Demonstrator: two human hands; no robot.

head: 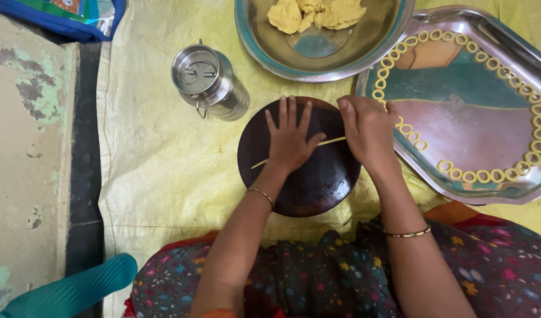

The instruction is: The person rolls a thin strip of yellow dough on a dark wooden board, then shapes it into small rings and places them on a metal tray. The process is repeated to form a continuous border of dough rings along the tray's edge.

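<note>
Dough is lying as a thin pale yellow rope [329,142] slantwise across the round dark wooden board [300,188], its long axis running between both hands: left hand [289,140] pressing flat, fingers spread, right hand [369,132] curling fingers over its far end.

There was a single view, from a camera worn on the person's head, and it looked almost straight down onto the floor in front of the seated person. It sat close: the forearms rose from the bottom edge, and the left hand [289,141] and right hand [369,132] lay near the middle of the frame over a dark round board [306,188]. The person's lap filled the lower edge. The far side of the scene ran along the top, where a steel bowl [264,47] was cut off by the frame. A steel tray [488,135] reached the right edge, and bare worn floor [29,147] filled the left.
</note>
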